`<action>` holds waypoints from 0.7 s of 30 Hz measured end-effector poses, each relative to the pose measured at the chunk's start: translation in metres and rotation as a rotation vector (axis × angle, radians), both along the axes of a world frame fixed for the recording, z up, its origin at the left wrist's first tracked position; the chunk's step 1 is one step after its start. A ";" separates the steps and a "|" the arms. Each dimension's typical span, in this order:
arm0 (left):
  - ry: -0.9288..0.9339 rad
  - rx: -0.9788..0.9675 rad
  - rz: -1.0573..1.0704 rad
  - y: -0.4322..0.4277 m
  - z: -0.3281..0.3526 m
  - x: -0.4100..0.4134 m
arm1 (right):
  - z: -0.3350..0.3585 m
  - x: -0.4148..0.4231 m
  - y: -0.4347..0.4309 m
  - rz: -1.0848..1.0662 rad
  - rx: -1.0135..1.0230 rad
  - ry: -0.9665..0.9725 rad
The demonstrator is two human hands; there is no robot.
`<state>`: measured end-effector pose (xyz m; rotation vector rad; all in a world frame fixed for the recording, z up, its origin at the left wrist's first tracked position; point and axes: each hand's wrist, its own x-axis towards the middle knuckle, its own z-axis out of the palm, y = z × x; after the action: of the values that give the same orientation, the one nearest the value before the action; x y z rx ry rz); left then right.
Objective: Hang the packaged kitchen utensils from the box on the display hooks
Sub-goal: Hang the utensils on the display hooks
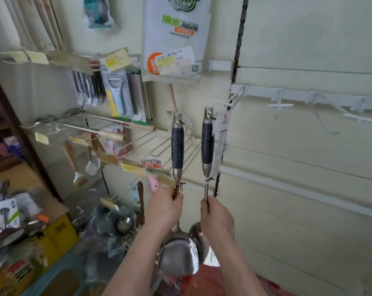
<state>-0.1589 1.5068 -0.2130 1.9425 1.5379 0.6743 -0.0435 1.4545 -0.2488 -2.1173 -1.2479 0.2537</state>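
Shop wall rail (330,97) carries bare hooks (280,105). The left hand (163,207) grips a spatula (177,146) and the right hand (216,214) a ladle (207,144), both by the shaft, handles up near the rail's left end. Neither hangs yet, and the box (59,231) likely holds more.

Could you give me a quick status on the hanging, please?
Left hand holding spatula, right hand holding second utensil. Neither hung yet. Empty hooks upper right, nothing blocking.
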 end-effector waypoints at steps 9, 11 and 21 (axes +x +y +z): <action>0.021 0.002 0.182 0.025 -0.009 -0.061 | -0.003 -0.046 0.032 0.191 0.033 -0.026; 0.038 0.005 0.243 0.032 -0.007 -0.081 | -0.002 -0.063 0.044 0.240 0.000 -0.026; 0.142 -0.029 0.535 0.061 -0.026 -0.222 | -0.016 -0.193 0.101 0.532 -0.098 -0.110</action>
<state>-0.3810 1.5681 -0.2395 1.5851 2.1742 0.7313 -0.2370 1.5555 -0.2648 -1.8592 -1.8875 0.4375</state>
